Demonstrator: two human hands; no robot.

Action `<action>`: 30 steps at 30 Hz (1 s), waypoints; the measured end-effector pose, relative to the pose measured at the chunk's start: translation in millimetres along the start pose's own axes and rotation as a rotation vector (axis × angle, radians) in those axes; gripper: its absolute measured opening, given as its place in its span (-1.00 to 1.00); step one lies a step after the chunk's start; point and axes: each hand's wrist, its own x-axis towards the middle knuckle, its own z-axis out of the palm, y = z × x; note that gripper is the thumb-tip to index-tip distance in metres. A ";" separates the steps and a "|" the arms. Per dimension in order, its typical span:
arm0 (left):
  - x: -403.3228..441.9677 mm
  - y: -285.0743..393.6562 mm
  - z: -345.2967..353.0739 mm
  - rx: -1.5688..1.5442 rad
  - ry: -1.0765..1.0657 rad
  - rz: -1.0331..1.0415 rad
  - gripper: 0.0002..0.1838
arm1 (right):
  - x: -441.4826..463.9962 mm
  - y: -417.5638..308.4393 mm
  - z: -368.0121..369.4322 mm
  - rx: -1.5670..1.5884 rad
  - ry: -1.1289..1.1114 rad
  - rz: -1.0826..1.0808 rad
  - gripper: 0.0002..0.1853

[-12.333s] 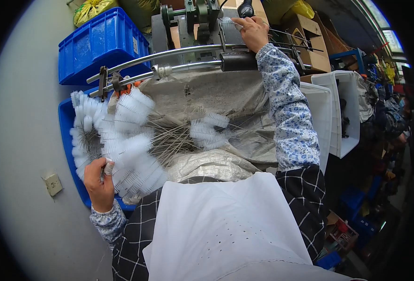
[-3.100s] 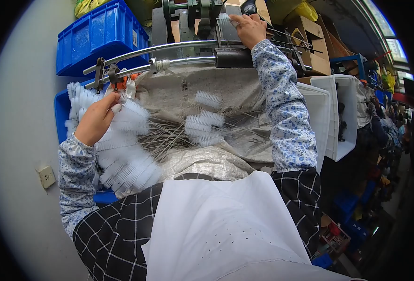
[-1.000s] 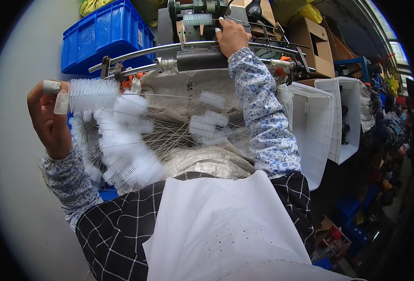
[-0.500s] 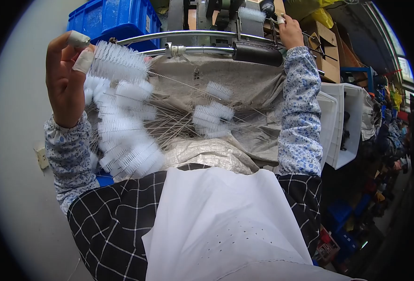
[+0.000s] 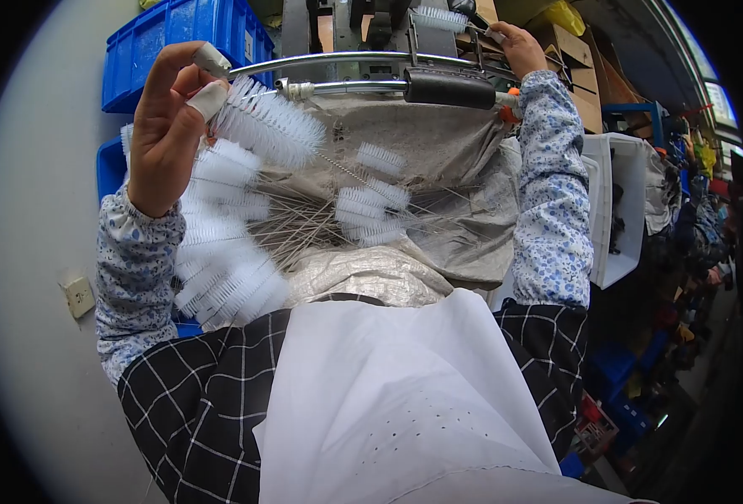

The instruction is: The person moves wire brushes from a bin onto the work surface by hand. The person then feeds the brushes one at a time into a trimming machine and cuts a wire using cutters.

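Observation:
My left hand (image 5: 170, 126), with tape on its thumb and index finger, pinches the end of a white bristle brush (image 5: 275, 126). That brush slants down to the right, and its twisted wire stem (image 5: 346, 170) reaches over the pile. My right hand (image 5: 520, 52) is at the machine (image 5: 350, 25), its taped fingertips closed by a dark part. Whatever they grip is too small to make out. Another white brush (image 5: 440, 19) lies at the machine, left of those fingers. Below my left hand is a heap of similar brushes (image 5: 220, 244); several more (image 5: 367, 210) lie in the middle.
Two metal rails (image 5: 338, 60) cross in front of the machine, one with a black sleeve (image 5: 451, 87). Grey sacking (image 5: 438, 139) hangs beneath. A blue crate (image 5: 186, 50) stands at the upper left, cardboard (image 5: 581, 76) at the upper right, and white bins (image 5: 627, 210) at the right.
My left hand has moved right and slightly up with the brush, which now slants more steeply. My right hand stays by the machine. The view has shifted a little.

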 end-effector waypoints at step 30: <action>-45.9 -35.7 -31.2 0.771 -0.164 -0.517 -0.83 | -16.6 -117.3 -31.2 0.549 0.045 0.250 -0.73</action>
